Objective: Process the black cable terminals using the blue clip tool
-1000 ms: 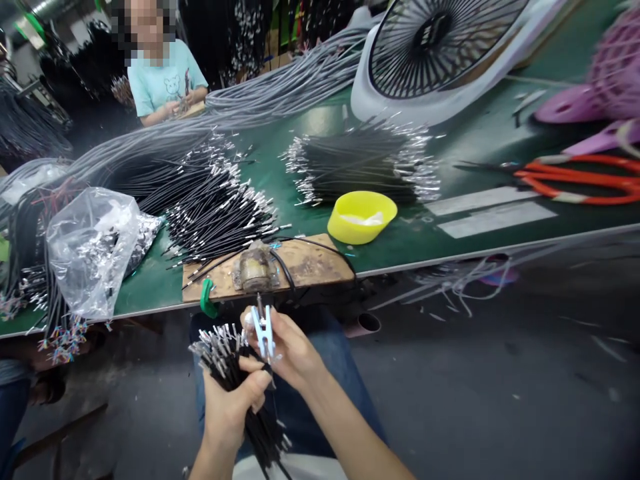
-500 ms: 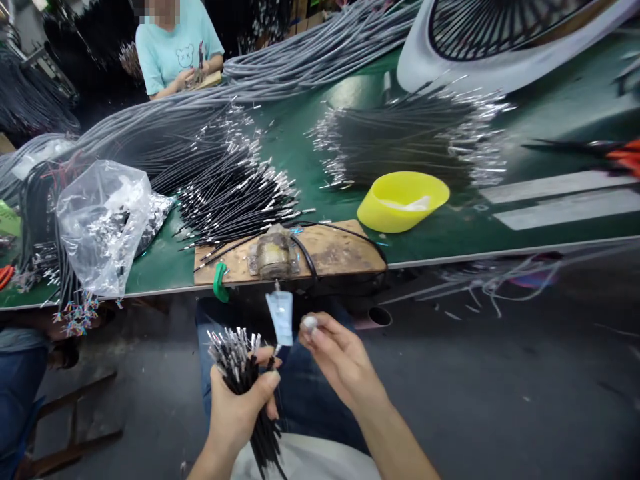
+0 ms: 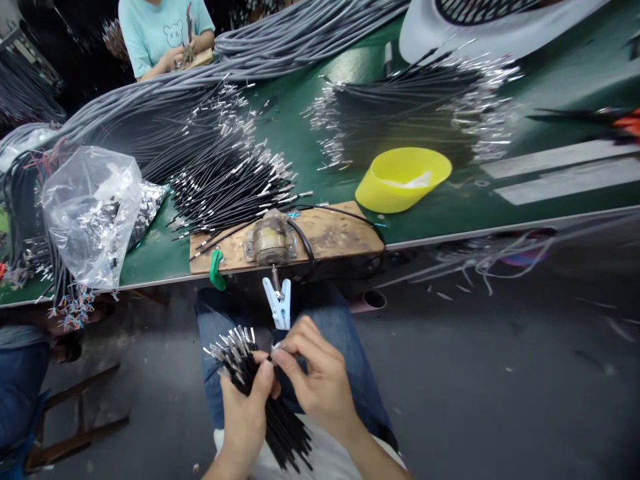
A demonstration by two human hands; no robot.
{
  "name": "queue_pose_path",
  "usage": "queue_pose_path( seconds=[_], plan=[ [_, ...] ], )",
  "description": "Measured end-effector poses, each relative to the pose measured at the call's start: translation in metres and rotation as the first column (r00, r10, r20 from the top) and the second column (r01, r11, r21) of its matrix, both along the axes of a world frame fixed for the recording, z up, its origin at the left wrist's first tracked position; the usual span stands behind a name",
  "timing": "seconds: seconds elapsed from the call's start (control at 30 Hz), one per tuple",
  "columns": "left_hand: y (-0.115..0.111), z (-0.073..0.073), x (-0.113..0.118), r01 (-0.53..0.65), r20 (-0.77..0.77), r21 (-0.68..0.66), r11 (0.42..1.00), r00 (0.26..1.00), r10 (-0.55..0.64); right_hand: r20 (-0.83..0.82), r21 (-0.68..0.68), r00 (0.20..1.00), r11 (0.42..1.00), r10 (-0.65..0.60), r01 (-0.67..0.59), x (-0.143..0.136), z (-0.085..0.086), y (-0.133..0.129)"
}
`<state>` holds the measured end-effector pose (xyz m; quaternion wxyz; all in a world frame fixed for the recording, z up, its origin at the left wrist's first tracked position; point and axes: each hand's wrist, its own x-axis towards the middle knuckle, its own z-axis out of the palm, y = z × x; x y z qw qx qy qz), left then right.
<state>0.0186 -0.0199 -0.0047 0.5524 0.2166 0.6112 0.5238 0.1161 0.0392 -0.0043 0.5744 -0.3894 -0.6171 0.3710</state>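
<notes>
My left hand (image 3: 250,407) is closed round a bundle of short black cables (image 3: 287,430) whose bare silvery ends fan out above the fist. One cable stands apart from the rest, pinched by that thumb and forefinger. Over its tip the fingers of my right hand (image 3: 317,377) are pressed together. A small whitish bit shows there, partly hidden. Just above the hands, a light blue clothespin (image 3: 279,303) hangs from the shaft of a small motor (image 3: 271,240) fixed on a wooden board (image 3: 340,233).
Many black cables (image 3: 235,180) lie behind the board, with another bunch (image 3: 400,107) farther right. A yellow cup (image 3: 380,190) with something white inside stands on the green table (image 3: 295,120). At left is a clear plastic bag (image 3: 95,213). A co-worker (image 3: 167,33) sits across.
My right hand has come left and down to the cable tip in my left hand. The clothespin, a blurred shape before, now shows its two legs. The camera view has shifted slightly.
</notes>
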Motion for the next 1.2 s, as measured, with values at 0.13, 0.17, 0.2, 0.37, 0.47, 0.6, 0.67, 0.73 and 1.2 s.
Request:
queue_pose_path(
  seconds=[0.13, 0.17, 0.2, 0.37, 0.47, 0.6, 0.67, 0.73, 1.2],
  plan=[
    [0.004, -0.001, 0.007, -0.025, 0.103, 0.002, 1.000, 0.994, 0.025, -0.216, -0.190, 0.976, 0.980, 0.011, -0.053, -0.008, -0.009, -0.010],
    [0.005, -0.001, 0.008, -0.023, 0.127, 0.001, 1.000, 0.992, 0.023, -0.320, -0.281, 0.945, 0.945, 0.073, -0.168, -0.009, -0.012, -0.011],
    [0.006, -0.002, 0.008, -0.017, 0.146, 0.001, 1.000, 0.989, 0.016, -0.431, -0.358, 0.892, 0.882, 0.134, -0.306, -0.010, -0.015, -0.011],
    [0.010, -0.001, 0.005, 0.006, 0.163, -0.002, 1.000, 0.987, -0.006, -0.615, -0.433, 0.776, 0.762, 0.140, -0.482, -0.003, -0.018, -0.003],
    [0.012, 0.001, 0.005, 0.015, 0.139, 0.000, 1.000, 0.990, -0.015, -0.459, -0.332, 0.872, 0.878, 0.170, -0.345, 0.003, -0.011, 0.002],
    [0.012, 0.003, 0.006, 0.033, 0.037, 0.033, 0.999, 0.999, -0.034, -0.386, -0.294, 0.915, 0.924, 0.120, -0.246, 0.001, -0.007, 0.001],
    [0.011, 0.004, 0.007, 0.021, -0.048, 0.062, 0.998, 0.999, -0.018, -0.334, -0.274, 0.942, 0.952, 0.039, -0.137, -0.002, -0.007, -0.002],
    [0.011, 0.004, 0.007, 0.001, -0.124, 0.085, 0.996, 0.992, 0.010, -0.247, -0.184, 0.968, 0.983, -0.045, -0.001, -0.004, -0.008, -0.005],
    [0.013, 0.012, -0.003, -0.093, -0.338, 0.131, 0.987, 0.932, 0.133, -0.134, -0.129, 0.990, 0.992, -0.034, 0.016, 0.006, 0.000, 0.008]
  ],
)
